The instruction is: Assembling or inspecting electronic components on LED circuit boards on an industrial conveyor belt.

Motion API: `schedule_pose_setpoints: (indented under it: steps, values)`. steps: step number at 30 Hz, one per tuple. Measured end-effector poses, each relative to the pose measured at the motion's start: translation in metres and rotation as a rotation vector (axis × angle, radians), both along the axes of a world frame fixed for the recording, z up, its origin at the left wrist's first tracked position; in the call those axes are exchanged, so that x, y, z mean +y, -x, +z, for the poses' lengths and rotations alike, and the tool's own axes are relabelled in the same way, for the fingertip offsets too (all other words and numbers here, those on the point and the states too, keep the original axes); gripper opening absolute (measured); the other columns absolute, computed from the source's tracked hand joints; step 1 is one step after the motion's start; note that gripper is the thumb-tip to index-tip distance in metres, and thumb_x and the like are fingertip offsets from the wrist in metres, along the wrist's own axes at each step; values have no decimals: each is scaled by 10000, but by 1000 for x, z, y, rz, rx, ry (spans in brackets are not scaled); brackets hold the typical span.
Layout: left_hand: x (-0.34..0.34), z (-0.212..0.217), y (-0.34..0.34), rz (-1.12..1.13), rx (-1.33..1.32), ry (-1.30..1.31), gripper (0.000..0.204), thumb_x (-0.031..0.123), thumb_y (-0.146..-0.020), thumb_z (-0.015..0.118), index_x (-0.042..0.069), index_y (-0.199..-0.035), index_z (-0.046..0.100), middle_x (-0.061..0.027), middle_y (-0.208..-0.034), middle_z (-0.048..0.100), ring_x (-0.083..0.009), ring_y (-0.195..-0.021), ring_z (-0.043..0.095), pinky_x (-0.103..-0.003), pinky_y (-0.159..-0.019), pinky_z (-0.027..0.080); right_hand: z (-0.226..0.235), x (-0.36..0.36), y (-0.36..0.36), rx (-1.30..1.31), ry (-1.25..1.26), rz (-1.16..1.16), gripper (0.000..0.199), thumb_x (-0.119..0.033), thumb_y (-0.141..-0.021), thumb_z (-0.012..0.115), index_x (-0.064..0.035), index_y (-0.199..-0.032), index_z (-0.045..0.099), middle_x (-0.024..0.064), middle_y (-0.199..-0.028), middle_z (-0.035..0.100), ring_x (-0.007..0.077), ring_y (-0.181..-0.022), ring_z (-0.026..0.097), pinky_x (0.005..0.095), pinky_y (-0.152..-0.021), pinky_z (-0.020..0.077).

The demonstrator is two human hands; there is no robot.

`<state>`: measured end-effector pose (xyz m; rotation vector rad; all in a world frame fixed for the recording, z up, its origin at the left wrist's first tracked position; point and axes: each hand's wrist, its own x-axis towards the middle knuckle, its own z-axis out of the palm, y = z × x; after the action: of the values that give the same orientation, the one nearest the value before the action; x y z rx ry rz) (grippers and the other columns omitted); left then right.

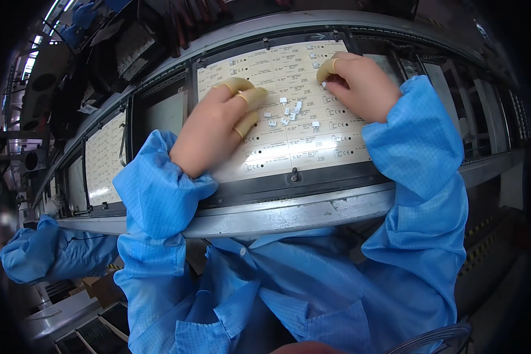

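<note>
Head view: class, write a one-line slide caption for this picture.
Left hand and right hand, fingertips capped, rest on a pale circuit panel beside loose small white connectors.

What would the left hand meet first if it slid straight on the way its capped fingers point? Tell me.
Likely the loose pile of small white connectors on the cream printed circuit panel, just ahead of the left hand; depth is unclear.

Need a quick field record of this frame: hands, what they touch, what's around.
left hand: flat on the pale circuit panel, yellow finger covers on, holds nothing
right hand: on the panel's upper right, fingertips pressed down; grip unclear
loose parts: small white connectors scattered between the hands
panel holder: black frame on a grey conveyor rail
neighbour: second panel to the left
other person: blue sleeve at lower left
</note>
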<state>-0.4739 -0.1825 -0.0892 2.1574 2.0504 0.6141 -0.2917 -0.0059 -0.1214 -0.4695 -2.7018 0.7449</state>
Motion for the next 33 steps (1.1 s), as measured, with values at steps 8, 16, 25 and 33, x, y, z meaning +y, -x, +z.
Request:
schedule_pose_setpoints:
  steps: [8, 16, 25, 33]
  values:
    - [3, -13, 3, -157, -37, 75, 219, 91, -792, 597, 16, -998, 602, -142, -955, 572, -300, -856, 553, -353, -779, 467, -1, -8, 6, -136, -23, -69, 121, -24, -788, 571, 5, -902, 603, 124, -900, 580, 279, -830, 583, 326, -745, 487]
    - [1, -5, 0, 97, -143, 93, 171, 95, -782, 584, 11, -930, 600, -154, -809, 587, -296, -770, 570, -351, -698, 474, 5, -19, 11, 96, -97, 23, 151, -75, -779, 582, -17, -915, 612, 121, -879, 553, 293, -876, 537, 364, -774, 460]
    - [-1, -7, 19, 383, -590, 57, 189, 37, -812, 558, 19, -993, 610, -74, -777, 622, -105, -676, 571, -235, -611, 466, 5, -45, 48, -245, -6, 76, 164, -93, -803, 568, -24, -945, 613, 121, -892, 562, 300, -866, 553, 360, -776, 466]
    - [-3, -8, 32, 372, -606, 176, 187, 58, -846, 554, 13, -1016, 615, -90, -818, 639, -115, -706, 584, -233, -652, 479, 6, -27, 37, 0, -20, 28, 97, -56, -808, 556, -8, -880, 599, 132, -894, 553, 303, -834, 557, 344, -758, 459]
